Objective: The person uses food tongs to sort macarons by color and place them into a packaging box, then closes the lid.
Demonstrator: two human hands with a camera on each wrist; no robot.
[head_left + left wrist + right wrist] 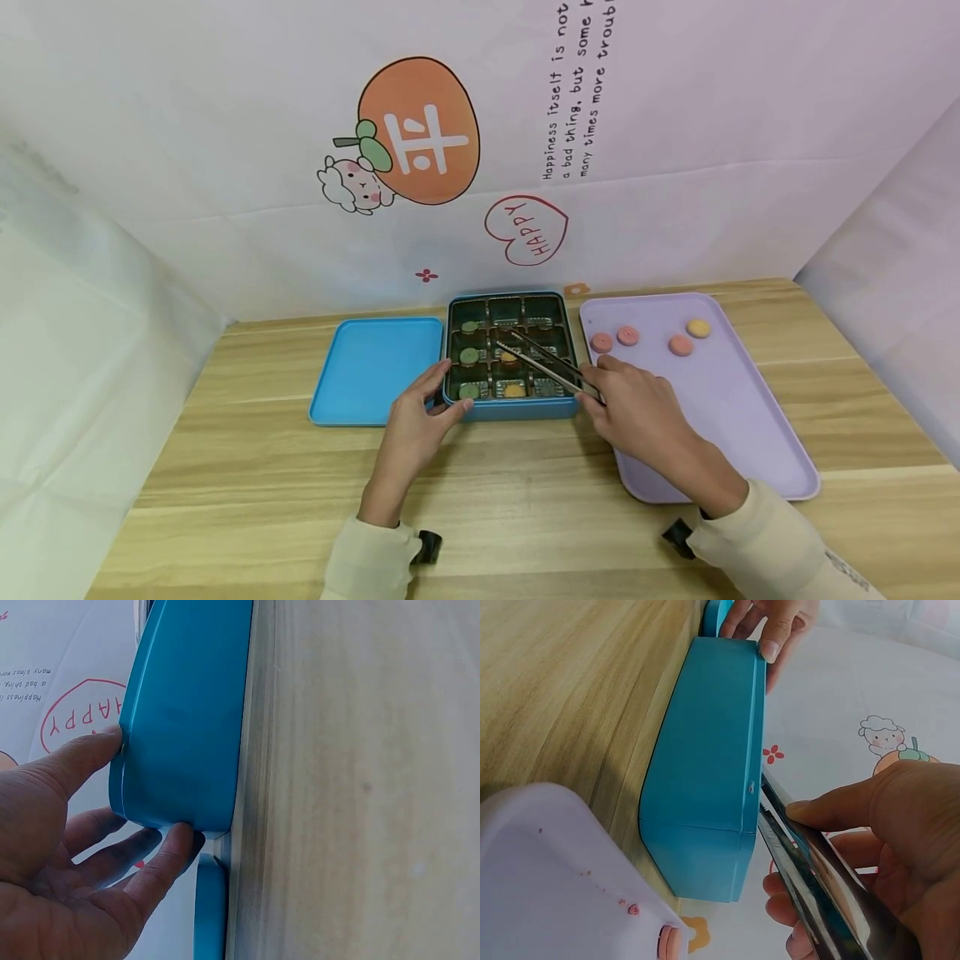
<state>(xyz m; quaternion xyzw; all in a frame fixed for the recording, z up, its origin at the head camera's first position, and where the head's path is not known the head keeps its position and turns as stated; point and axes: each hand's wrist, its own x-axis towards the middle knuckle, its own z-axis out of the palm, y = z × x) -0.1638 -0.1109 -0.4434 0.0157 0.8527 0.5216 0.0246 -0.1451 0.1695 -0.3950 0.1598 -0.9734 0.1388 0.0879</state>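
Note:
A blue tin box (pixel 525 410) with a dark divided insert stands open on the table. My left hand (pixel 416 421) holds its near left corner, thumb on the rim and fingers against the side. My right hand (pixel 637 408) grips metal tongs (pixel 847 892), their tips parted above the insert's middle compartment. An orange-yellow cookie (pixel 509 357) sits in that compartment below the tips. Another orange-yellow cookie (pixel 514 390) lies in the compartment nearer me. Down the left column are three green cookies, one per compartment, the middle one (pixel 468 357) beside the tongs' tips.
The blue lid (pixel 378 367) lies left of the tin. To the right is a lilac tray (pixel 720 408) bearing three pink cookies, one (pixel 681 345) next to a yellow cookie (pixel 698 328). A white printed sheet (pixel 262 150) hangs behind the wooden table (pixel 510 500).

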